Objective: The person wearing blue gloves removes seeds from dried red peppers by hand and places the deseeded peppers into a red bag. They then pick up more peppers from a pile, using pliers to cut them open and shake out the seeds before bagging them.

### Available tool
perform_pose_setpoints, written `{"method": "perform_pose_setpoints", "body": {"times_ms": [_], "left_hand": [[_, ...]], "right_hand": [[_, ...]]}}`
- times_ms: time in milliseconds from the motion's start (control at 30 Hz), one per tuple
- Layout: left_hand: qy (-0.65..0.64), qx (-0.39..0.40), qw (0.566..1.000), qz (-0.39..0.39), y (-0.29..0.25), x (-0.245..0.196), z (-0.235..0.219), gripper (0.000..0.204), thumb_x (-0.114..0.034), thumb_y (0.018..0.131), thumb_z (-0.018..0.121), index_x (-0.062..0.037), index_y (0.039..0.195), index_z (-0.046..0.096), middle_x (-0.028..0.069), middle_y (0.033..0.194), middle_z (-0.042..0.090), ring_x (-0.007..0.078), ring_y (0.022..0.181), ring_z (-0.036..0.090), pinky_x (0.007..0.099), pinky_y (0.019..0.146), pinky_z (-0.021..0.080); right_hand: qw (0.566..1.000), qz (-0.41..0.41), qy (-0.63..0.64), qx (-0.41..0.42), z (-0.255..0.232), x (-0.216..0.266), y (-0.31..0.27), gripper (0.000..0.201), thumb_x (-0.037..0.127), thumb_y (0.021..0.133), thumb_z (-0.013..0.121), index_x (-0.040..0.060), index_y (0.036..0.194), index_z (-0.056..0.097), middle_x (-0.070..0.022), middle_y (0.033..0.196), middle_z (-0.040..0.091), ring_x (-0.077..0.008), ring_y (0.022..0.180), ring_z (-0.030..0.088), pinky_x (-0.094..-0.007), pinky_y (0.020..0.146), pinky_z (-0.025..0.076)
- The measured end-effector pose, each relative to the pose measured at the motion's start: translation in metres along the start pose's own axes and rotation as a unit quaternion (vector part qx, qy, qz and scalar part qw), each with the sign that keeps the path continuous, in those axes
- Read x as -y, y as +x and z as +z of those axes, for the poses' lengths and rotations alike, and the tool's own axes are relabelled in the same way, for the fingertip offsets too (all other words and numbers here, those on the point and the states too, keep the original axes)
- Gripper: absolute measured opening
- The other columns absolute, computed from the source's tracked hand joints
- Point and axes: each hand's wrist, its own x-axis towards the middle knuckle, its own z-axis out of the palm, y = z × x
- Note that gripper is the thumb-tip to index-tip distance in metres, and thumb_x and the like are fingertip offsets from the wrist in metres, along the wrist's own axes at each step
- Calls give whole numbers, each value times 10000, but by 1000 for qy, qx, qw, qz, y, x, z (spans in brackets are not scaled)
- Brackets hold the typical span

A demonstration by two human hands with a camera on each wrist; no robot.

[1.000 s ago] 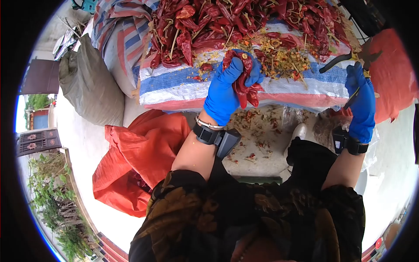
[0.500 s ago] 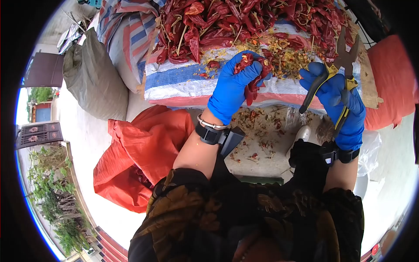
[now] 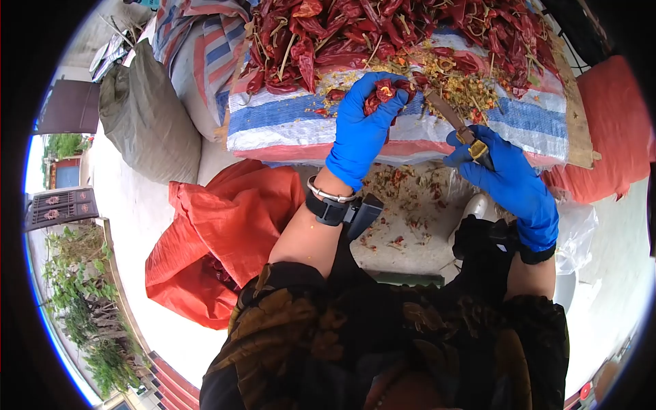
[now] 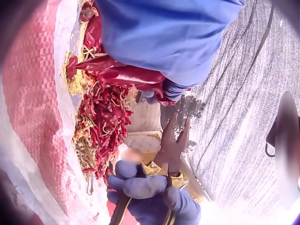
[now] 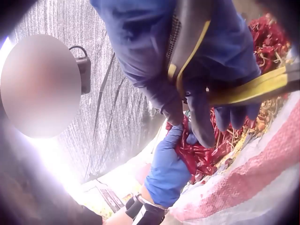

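My left hand point(image 3: 362, 137), in a blue glove, grips several dried red chili peppers point(image 3: 380, 98) above the front part of a striped sheet point(image 3: 273, 125). In the left wrist view, long glossy chilies point(image 4: 129, 75) stick out from under that hand. My right hand point(image 3: 509, 167), also gloved in blue, holds metal snips point(image 3: 447, 113) with black and yellow handles. Their blades point toward the left hand and stand apart in the left wrist view. A snips handle point(image 5: 253, 88) crosses the right palm in the right wrist view. The left fingertips are partly hidden by the chilies.
A heap of dried chilies point(image 3: 369, 34) covers the back of the sheet, with yellow seeds and stems point(image 3: 471, 92) before it. An open red sack point(image 3: 219, 232) stands at left, near a grey sack point(image 3: 150, 116). Another red sack point(image 3: 615, 130) is at right. Scraps point(image 3: 403, 198) litter the floor.
My right hand has swung left from the far right, turning the snips toward the chilies in the left hand. The left hand has stayed nearly in place, its chilies now gathered higher.
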Motion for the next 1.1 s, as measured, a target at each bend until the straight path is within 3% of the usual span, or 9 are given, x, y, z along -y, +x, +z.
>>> {"method": "perform_pose_setpoints", "body": {"times_ms": [167, 267, 333, 433, 533, 600, 700, 867, 1100], "left_hand": [[12, 9, 999, 30, -1, -1, 0, 174, -105, 848, 586, -67, 1017, 578, -1, 789, 581, 50, 603, 498, 183, 435, 379], [25, 11, 998, 53, 0, 3, 0, 178, -96, 843, 589, -67, 1019, 579, -2, 805, 583, 50, 619, 503, 180, 457, 386], [29, 9, 997, 73, 0, 9, -1, 179, -93, 841, 592, -66, 1018, 580, -1, 811, 584, 52, 628, 506, 180, 472, 391], [34, 8, 994, 102, 0, 12, -4, 171, -79, 835, 592, -62, 1005, 584, 0, 836, 579, 51, 634, 508, 176, 488, 392], [74, 25, 991, 113, 2, 10, -7, 195, -38, 810, 594, -50, 1003, 581, 22, 894, 572, 86, 714, 533, 214, 581, 441], [180, 30, 950, 254, 7, 11, -7, 227, 1, 777, 591, -38, 1000, 575, 55, 944, 566, 139, 826, 546, 260, 717, 456], [188, 34, 949, 250, 5, 12, -8, 247, 30, 749, 586, -31, 989, 572, 85, 968, 565, 190, 902, 541, 294, 812, 433], [242, 52, 933, 263, 5, 13, -11, 274, 61, 718, 581, -33, 975, 574, 100, 965, 569, 214, 876, 552, 297, 796, 439], [366, 119, 879, 281, 6, 4, -13, 384, 114, 597, 569, -37, 949, 595, 96, 916, 580, 241, 869, 551, 300, 768, 441]], "right_hand": [[999, -43, -26, -11, 5, -11, 2, 411, 161, 821, 611, -38, 1140, 446, -94, 935, 592, -179, 860, 577, -282, 751, 453], [995, -71, -59, -48, 9, -22, 2, 405, 175, 813, 620, -27, 1128, 464, -136, 1000, 568, -237, 865, 579, -307, 753, 459], [962, -159, -211, -69, 8, -26, 3, 375, 202, 803, 626, -8, 1089, 504, -179, 1056, 534, -298, 878, 569, -344, 759, 463], [979, -88, -171, -65, 9, -27, 1, 359, 132, 786, 602, 38, 1124, 525, -142, 1156, 495, -292, 1008, 537, -363, 851, 433], [952, -159, -224, -132, 14, -25, 0, 324, 208, 796, 620, 5, 1037, 545, -201, 1082, 509, -327, 902, 551, -373, 767, 463], [948, -155, -241, -137, 14, -25, -1, 333, 204, 786, 625, 5, 1041, 546, -198, 1084, 510, -326, 920, 545, -375, 773, 462], [939, -151, -269, -152, 17, -30, -1, 377, 173, 773, 638, 0, 1086, 520, -176, 1095, 510, -322, 960, 537, -378, 800, 454], [903, -133, -363, -186, 19, -31, -2, 457, 166, 761, 660, -18, 1138, 481, -163, 1098, 509, -320, 954, 528, -375, 817, 443], [882, -120, -421, -177, 15, -38, -5, 437, 254, 731, 692, -28, 1033, 548, -154, 1143, 505, -312, 969, 509, -365, 826, 435]]}}
